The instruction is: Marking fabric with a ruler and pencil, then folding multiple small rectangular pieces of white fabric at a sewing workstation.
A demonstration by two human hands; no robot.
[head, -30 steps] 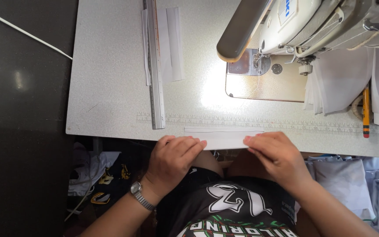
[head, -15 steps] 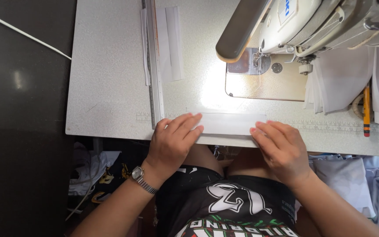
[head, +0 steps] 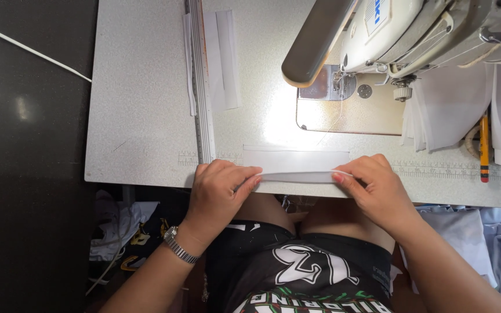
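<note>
While both of my hands pinch the ends of a white fabric strip (head: pixel 297 167), the strip lies flat at the near edge of the sewing table (head: pixel 140 133), just in front of the sewing machine (head: pixel 413 35). My left hand (head: pixel 218 194) grips the strip's left end, fingers curled over the folded near edge; a metal wristwatch (head: pixel 178 246) sits on that wrist. My right hand (head: pixel 375 188) nips the right end between thumb and fingertips. A ruler scale printed along the table's near edge runs beneath and to either side of the strip. To the left, touching the strip's far-left corner region, a long metal ruler (head: pixel 201 81) runs toward the far side, with loose white strips (head: pixel 227 58) beside it. Beyond the strip, the machine's needle plate (head: pixel 349 107) is brightly lit. At the far right, a pencil (head: pixel 484 148) lies beside stacked white cloth (head: pixel 453 104).
</note>
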